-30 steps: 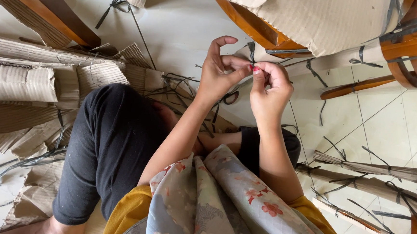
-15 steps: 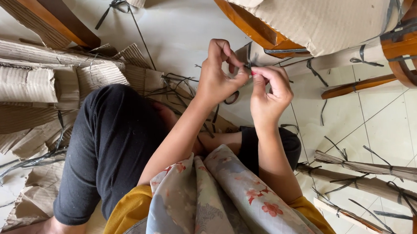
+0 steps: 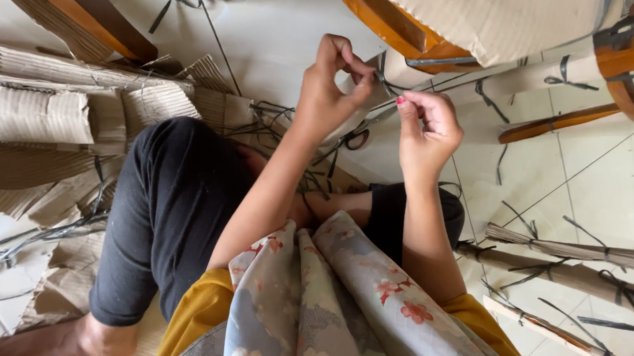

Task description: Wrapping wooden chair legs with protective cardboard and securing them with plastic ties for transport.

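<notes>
My left hand [image 3: 328, 89] is raised over my knees, thumb and forefinger pinched on a thin dark plastic strap [image 3: 383, 77]. The strap runs around a cardboard-wrapped furniture part [image 3: 406, 68] just beyond the fingers. My right hand [image 3: 429, 128] is close beside it on the right, fingers curled, fingertips pinched on the same strap's lower end. Both hands hover above my black-trousered legs [image 3: 176, 208] and a floral cloth [image 3: 317, 302] on my lap.
Corrugated cardboard sheets [image 3: 27, 115] lie heaped at the left with cut straps [image 3: 42, 239] strewn over them. Wrapped wooden furniture [image 3: 527, 11] stands at the top right. Bundled cardboard-covered legs [image 3: 593, 256] lie on the tiled floor [image 3: 610, 175] at the right. A dark loop [image 3: 358, 139] lies under my hands.
My left hand's spread fingers have closed into a pinch on the strap. My right hand has drawn a little to the right and down, so the hands are now slightly apart.
</notes>
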